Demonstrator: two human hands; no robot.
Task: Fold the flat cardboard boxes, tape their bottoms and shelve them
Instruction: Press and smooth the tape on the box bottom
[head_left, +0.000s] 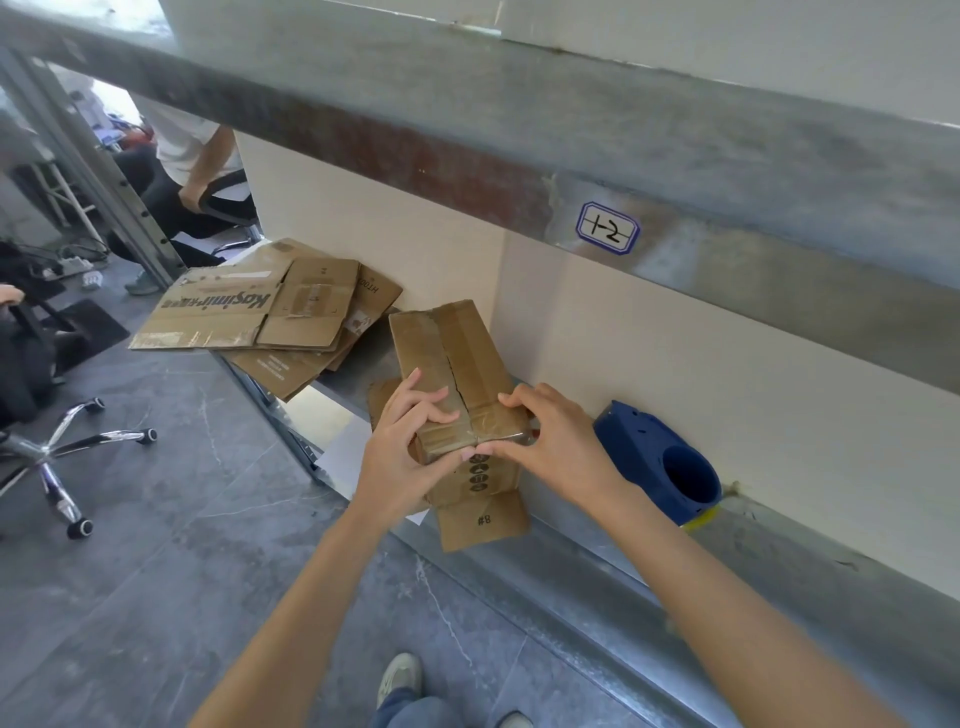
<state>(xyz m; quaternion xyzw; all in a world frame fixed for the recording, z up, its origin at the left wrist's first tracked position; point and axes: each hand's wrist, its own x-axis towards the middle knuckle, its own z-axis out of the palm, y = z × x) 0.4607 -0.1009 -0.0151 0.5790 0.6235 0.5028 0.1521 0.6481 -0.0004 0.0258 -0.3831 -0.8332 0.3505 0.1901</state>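
Note:
A small brown cardboard box (457, 358) stands folded on the metal shelf (597, 566), its closed bottom flaps facing up with clear tape along the seam. My left hand (405, 447) grips its near left corner, fingers pressed on the taped end. My right hand (545, 441) holds the near right corner, thumb on the tape edge. Loose flaps marked "#8" hang down over the shelf's front. A pile of flat cardboard boxes (260, 312) lies further left on the shelf, overhanging its edge. A blue tape dispenser (660, 462) rests on the shelf just right of my right hand.
An upper shelf beam (519, 156) with a label "1-2" (607, 228) runs overhead. A cream wall panel backs the shelf. On the floor at the left are an office chair base (57, 457), a bag, and a seated person (182, 156) further back. My shoes show at the bottom.

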